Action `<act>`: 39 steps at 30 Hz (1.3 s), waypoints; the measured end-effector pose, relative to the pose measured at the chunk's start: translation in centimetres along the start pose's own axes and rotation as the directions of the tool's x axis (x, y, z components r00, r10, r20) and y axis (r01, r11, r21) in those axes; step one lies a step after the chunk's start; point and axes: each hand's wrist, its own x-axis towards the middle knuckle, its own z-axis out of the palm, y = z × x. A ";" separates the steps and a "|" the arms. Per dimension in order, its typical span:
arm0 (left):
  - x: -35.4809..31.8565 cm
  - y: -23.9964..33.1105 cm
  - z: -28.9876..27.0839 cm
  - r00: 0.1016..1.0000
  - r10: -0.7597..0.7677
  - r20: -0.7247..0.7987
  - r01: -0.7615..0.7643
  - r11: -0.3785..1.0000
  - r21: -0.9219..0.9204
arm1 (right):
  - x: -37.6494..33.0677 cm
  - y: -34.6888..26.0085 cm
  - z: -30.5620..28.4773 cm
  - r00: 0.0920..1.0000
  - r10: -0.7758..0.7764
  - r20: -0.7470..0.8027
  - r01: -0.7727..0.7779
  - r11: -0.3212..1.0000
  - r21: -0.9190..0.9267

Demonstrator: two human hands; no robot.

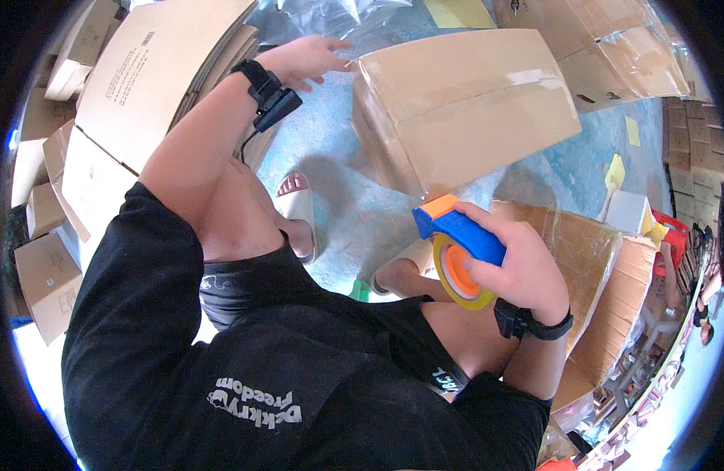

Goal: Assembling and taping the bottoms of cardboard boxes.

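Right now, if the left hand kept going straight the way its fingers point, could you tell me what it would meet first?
Most likely the left hand would meet the near top corner of the taped cardboard box; its fingertips are almost there, though depth is unclear.

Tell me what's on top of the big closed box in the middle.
Clear tape runs along the top seam of the box. The left hand reaches over its left corner. Its contents are hidden, since the flaps are shut.
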 end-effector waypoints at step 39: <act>5.7 -3.6 -0.4 0.773 -0.137 -0.619 -0.285 0.797 -0.533 | 10.4 9.4 -9.9 0.841 -0.010 -0.542 0.527 0.243 0.814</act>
